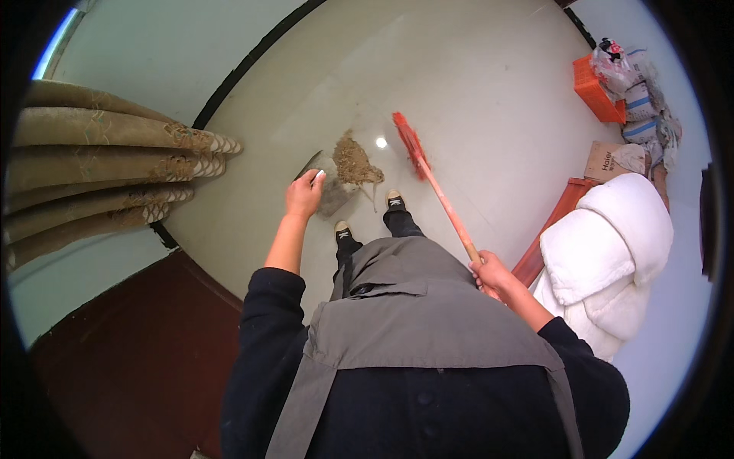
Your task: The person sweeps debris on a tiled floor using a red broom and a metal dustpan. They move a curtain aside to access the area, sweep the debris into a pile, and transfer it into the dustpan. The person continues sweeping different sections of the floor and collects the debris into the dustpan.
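Note:
My left hand [304, 194] is closed around the top of a handle, of which only a pale tip shows; below it lies a grey dustpan [338, 201]. A heap of brown debris [352, 160] sits at the dustpan, partly over its surface; whether some lies on the floor beside it, I cannot tell. My right hand [492, 274] grips the wooden handle of a broom [450, 212] at my right side. The broom's red bristles [410, 143] are at the floor, to the right of the heap and apart from it.
Patterned brown curtains [114, 146] hang at the left, above a dark red surface [143, 356]. At the right, white folded bedding [590, 252] lies by a reddish wooden edge [550, 224]. Beyond are a cardboard box [599, 159], an orange plastic crate [593, 92] and stacked bags [639, 103].

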Motion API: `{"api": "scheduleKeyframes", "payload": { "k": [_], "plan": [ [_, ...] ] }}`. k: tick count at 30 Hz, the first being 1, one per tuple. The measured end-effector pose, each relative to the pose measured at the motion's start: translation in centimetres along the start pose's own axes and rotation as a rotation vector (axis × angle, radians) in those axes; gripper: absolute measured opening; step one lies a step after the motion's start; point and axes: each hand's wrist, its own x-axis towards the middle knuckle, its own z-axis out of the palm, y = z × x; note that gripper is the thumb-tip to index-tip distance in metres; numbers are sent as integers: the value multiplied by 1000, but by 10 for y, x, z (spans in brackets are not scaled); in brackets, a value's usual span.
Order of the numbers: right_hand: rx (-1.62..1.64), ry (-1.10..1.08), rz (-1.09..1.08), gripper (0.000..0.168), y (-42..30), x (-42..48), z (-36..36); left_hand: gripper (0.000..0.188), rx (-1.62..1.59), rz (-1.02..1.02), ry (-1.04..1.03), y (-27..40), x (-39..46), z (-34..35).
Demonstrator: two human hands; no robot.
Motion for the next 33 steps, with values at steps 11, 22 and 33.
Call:
{"api": "scheduleKeyframes", "payload": {
  "k": [11,22,33],
  "plan": [
    [522,-231,145,15,-7,-7,86,30,-11,56,37,-40,-12,-4],
    [379,-352,85,9,-36,0,125,30,17,48,22,-40,-20,-10],
    [68,-348,-56,11,-51,-54,111,30,-5,15,15,-40,-24,-13]
  ]
}}
